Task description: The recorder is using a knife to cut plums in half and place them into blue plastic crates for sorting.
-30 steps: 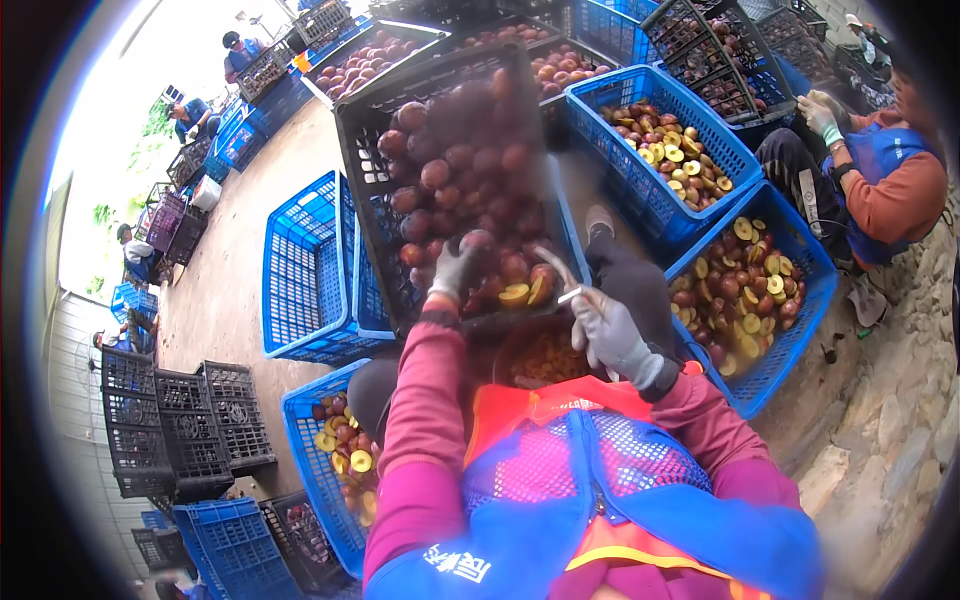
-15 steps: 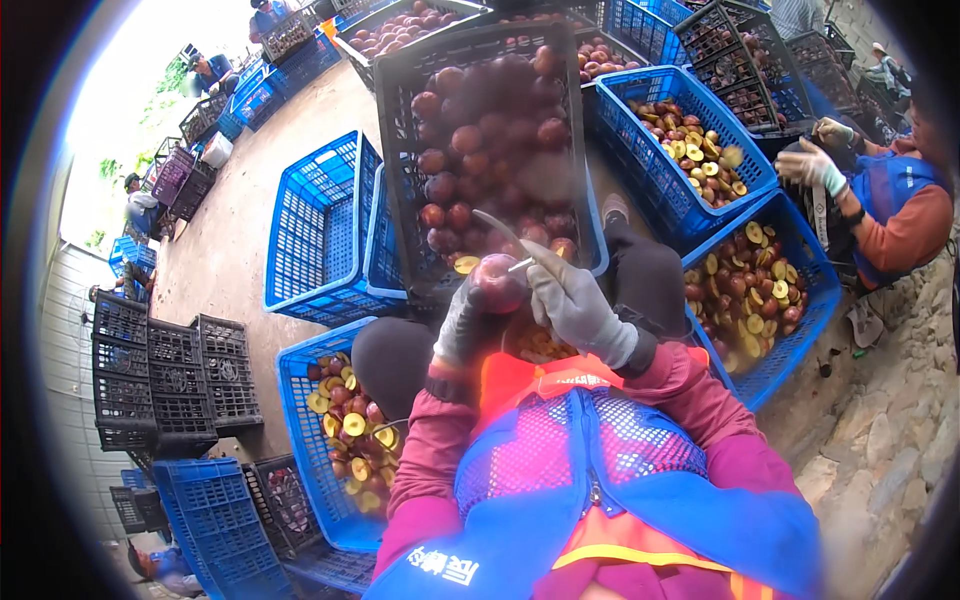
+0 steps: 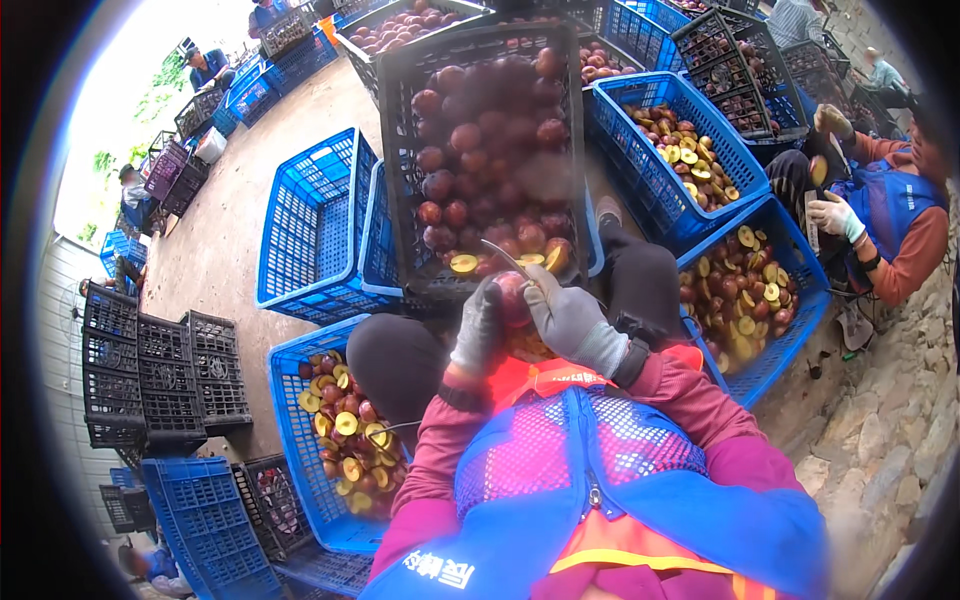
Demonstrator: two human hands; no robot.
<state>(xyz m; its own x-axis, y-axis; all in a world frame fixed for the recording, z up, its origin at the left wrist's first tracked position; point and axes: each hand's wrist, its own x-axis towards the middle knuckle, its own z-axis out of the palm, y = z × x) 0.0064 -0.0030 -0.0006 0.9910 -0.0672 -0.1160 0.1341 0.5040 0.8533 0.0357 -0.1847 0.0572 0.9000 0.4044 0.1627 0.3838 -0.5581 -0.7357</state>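
Observation:
Both my hands wear grey gloves and meet in front of my chest. My left hand (image 3: 478,335) is closed round a red plum (image 3: 513,302). Gripped in my right hand (image 3: 578,328) is a knife (image 3: 503,256) with a thin curved blade; its handle is mostly hidden by the fingers, which also press close against the plum. Just beyond the hands a black crate (image 3: 398,190) tilts toward me, holding many whole dark-red plums (image 3: 466,138). Some yellow cut plum halves (image 3: 463,263) lie at its near edge.
By my left knee stands a blue crate of cut plums (image 3: 345,424); two more blue crates (image 3: 722,380) are at right. An empty-looking blue crate (image 3: 310,235) sits left. A co-worker (image 3: 890,210) sits at right. Black crates (image 3: 170,375) are stacked far left.
My hands have come closer together and slightly lower, with the plum turned between them. More yellow cut faces show at the black crate's near edge. The co-worker's hands have moved apart.

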